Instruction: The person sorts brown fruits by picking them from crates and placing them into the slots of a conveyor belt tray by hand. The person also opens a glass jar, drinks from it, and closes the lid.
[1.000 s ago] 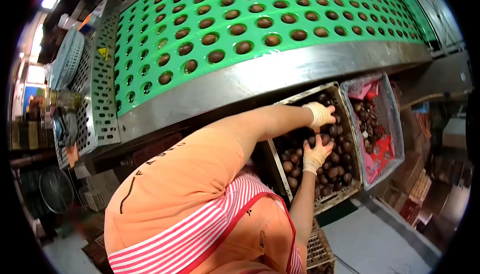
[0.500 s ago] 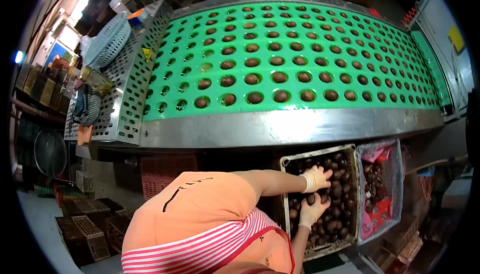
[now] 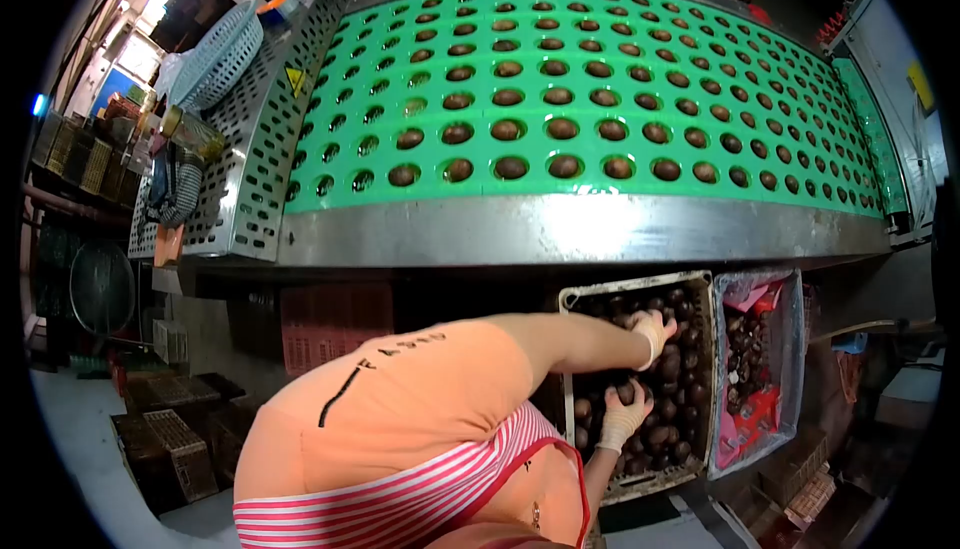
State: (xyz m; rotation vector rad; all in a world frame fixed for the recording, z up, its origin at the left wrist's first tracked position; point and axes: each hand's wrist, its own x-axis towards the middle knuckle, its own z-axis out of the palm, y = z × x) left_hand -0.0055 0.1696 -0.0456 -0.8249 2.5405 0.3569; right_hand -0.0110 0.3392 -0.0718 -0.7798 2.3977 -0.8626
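Both my hands wear pale gloves and are inside a cream crate (image 3: 712,379) piled with dark brown egg-shaped pieces (image 3: 672,389). My left hand (image 3: 652,335) is at the crate's upper part, with its fingers bent around a dark piece at the top of the heap, partly hidden. Lower down, my right hand (image 3: 624,419) has thumb and fingers wrapped around a dark brown egg-shaped piece (image 3: 627,392). Whether these are fruits or eggs I cannot tell.
A green cupped conveyor (image 3: 480,189) with a metal edge (image 3: 430,234) carries similar pieces in its holes. A lined bin (image 3: 796,369) with red scraps and pieces adjoins the crate. A blue basket (image 3: 222,59) stands on the perforated metal shelf (image 3: 225,219).
My left hand has shifted slightly right and up over the heap, its spread fingers now bent. My right hand still grips a piece nearby. The view has tilted, moving the conveyor up.
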